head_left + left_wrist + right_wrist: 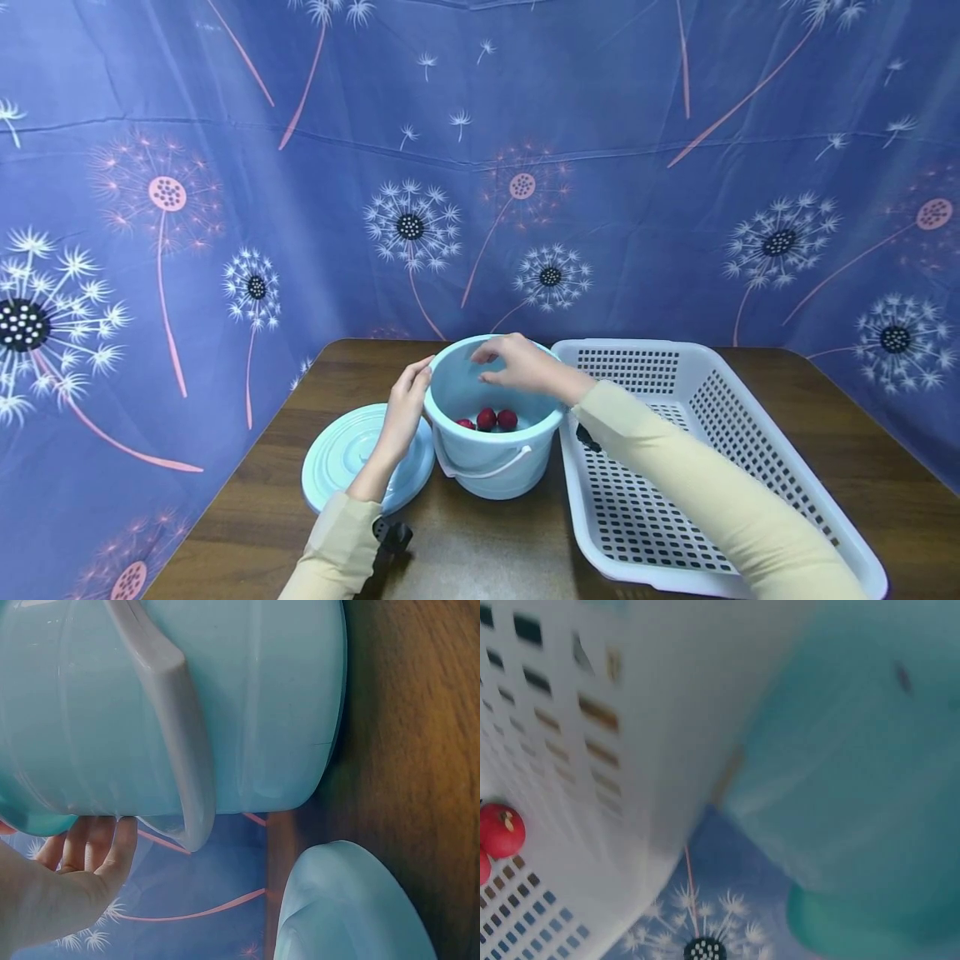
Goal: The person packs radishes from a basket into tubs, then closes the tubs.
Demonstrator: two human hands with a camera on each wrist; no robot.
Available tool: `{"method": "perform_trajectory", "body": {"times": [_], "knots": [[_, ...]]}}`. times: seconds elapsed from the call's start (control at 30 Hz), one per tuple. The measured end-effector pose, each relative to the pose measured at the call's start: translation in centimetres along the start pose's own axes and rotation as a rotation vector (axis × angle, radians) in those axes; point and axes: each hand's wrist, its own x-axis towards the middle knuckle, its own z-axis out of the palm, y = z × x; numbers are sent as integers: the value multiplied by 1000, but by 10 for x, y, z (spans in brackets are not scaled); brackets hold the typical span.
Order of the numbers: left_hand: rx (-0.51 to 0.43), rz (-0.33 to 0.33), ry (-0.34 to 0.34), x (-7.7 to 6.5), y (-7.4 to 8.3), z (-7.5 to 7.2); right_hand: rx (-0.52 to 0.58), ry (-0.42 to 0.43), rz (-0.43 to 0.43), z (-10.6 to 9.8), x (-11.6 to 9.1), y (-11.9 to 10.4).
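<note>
A light blue bucket (pixel 487 462) with a pale handle (pixel 487 471) stands upright on the table, with a few red round fruits (pixel 486 419) at its bottom. My left hand (pixel 405 408) rests against the bucket's outer left side near the rim, its fingertips touching the wall; the left wrist view shows these fingers (pixel 90 844) extended. Over the bucket's mouth hovers my right hand (pixel 517 364), fingers loosely bent, thumb apart, nothing seen between them. In the right wrist view this hand is not visible.
The round blue lid (pixel 337 450) lies left of the bucket, partly under my left forearm. To the right sits a white perforated basket (pixel 637 533), crossed by my right arm. Red fruits (pixel 501 830) show inside it. A patterned blue cloth (pixel 480 167) hangs behind the wooden table (pixel 480 550).
</note>
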Motion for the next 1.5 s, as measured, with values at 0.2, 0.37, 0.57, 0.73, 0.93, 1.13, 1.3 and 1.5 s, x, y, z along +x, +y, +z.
{"method": "perform_trajectory", "body": {"times": [0.2,0.37,0.57,0.73,0.93,1.13,1.3,1.5], "knots": [[0,-2,9,0,-1,1,-14,120,30,-22,-8,11],[-5,-1,4,6,-10,0,-13,188,102,-39,-22,26],[-19,-4,10,19,-31,-3,-1,215,194,-50,-42,49],[-6,12,25,20,-33,-4,-14,226,272,-53,-58,68],[-5,5,24,19,-33,-2,-37,212,343,-50,-75,88],[-7,-3,14,19,-34,-2,-74,201,361,-40,-88,107],[-6,4,24,18,-34,-1,-80,172,401,-31,-95,118],[-14,14,29,18,-32,0,-85,123,437,-23,-98,130]]}}
